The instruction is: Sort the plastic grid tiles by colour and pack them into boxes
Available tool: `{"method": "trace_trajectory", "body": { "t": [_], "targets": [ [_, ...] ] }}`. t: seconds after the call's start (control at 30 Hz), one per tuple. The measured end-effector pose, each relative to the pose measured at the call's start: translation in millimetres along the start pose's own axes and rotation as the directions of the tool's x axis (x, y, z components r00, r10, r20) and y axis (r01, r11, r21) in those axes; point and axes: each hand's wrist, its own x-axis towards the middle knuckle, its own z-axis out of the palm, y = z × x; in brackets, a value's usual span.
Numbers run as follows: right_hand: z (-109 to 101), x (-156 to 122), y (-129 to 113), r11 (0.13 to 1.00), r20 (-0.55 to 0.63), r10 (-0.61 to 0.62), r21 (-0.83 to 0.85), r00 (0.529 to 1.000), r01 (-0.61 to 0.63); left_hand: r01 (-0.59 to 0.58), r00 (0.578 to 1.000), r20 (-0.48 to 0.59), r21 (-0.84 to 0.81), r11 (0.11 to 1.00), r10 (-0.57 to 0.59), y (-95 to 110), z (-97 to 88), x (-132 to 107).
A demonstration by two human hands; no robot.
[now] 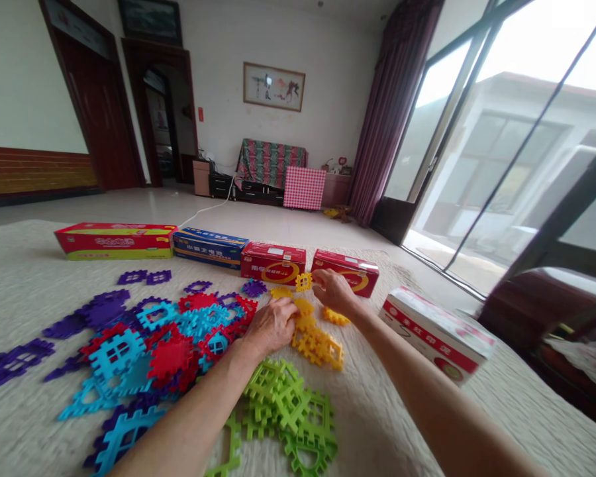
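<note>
Flat plastic interlocking tiles lie spread on a cream bedspread [377, 411]. My left hand [273, 324] rests palm down with fingers curled on the edge of a pile of yellow tiles [318, 341]. My right hand [334, 290] is lifted a little and pinches a small yellow tile [304, 282] between thumb and fingers. Green tiles [288, 404] lie in front of the yellow ones. A heap of red and light blue tiles [173, 344] lies to the left, with purple tiles [94, 311] further left.
A row of cardboard boxes stands along the far side: a red and yellow box [115, 240], a blue box [209, 246], two red boxes [273, 262] [350, 270]. A white and red box [437, 331] lies at right. Beyond are a tiled floor, doors and large windows.
</note>
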Motion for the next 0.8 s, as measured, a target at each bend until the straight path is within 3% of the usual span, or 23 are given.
{"method": "trace_trajectory", "body": {
  "t": [0.17, 0.3, 0.43, 0.57, 0.67, 0.8],
  "targets": [
    [17, 35, -8, 0.994, 0.043, 0.094, -0.065, 0.995, -0.091, 0.018, 1.0, 0.014, -0.025, 1.0, -0.018, 1, -1.7, 0],
    [14, 36, -9, 0.99, 0.061, 0.114, -0.088, 0.992, -0.108, 0.011, 1.0, 0.02, -0.013, 1.0, -0.011, 2, -3.2, 0],
    [-9, 4, -6, 0.986, -0.004, 0.122, -0.112, 0.992, -0.122, -0.002, 1.0, 0.009, -0.03, 1.0, 0.002, 2, -2.4, 0],
    [-25, -51, 7, 0.982, -0.199, 0.074, -0.156, 0.977, -0.106, -0.024, 1.0, -0.019, -0.054, 0.998, 0.023, 0, -0.2, 0],
    [-24, -83, 21, 0.975, -0.28, 0.017, -0.21, 0.96, -0.078, -0.035, 0.999, -0.042, -0.058, 0.998, 0.033, -1, 2.3, 0],
    [-14, -94, 34, 0.97, -0.314, -0.015, -0.237, 0.949, -0.063, -0.049, 0.998, -0.05, -0.051, 0.997, 0.047, -4, 6.5, 0]
  ]
}}
